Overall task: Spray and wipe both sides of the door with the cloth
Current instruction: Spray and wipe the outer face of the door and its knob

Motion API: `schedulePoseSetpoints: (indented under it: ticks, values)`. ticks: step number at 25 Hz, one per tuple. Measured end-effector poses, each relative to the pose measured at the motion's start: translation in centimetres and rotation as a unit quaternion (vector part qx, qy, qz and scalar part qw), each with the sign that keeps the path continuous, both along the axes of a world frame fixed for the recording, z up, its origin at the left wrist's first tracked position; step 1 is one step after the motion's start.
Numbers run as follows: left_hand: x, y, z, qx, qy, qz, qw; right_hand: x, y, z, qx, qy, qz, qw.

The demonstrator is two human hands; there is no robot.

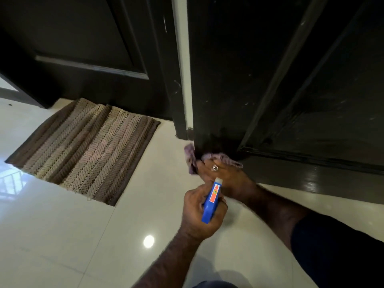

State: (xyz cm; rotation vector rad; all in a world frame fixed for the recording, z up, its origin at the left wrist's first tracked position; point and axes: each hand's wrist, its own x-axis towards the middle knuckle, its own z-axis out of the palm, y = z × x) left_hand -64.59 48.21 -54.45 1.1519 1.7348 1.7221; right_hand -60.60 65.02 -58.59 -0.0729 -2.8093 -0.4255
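Wiping bottom corner of door, near side.
Left hand [202, 213] grips spray bottle [212, 199] over floor; right hand [220, 173] presses cloth [218, 157] w/ fingers on door [218, 90]. Next, prob.: sweep along bottom rail, then other side.

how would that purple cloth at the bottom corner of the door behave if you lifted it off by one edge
The crumpled purple cloth would probably hang limp: it already folds round the corner of the dark wooden door under the right hand. It looks thin, so likely light. On the glossy cream floor tiles it would probably slide easily.
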Motion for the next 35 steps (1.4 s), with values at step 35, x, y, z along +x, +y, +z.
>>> schedulePoseSetpoints:
  ticks: [35]
  values:
    - [1.3,0.3,-0.7,-0.007,0.041,0.121,0.992,2.6,2.3,13.8,0.152,0.126,0.069,0.978]
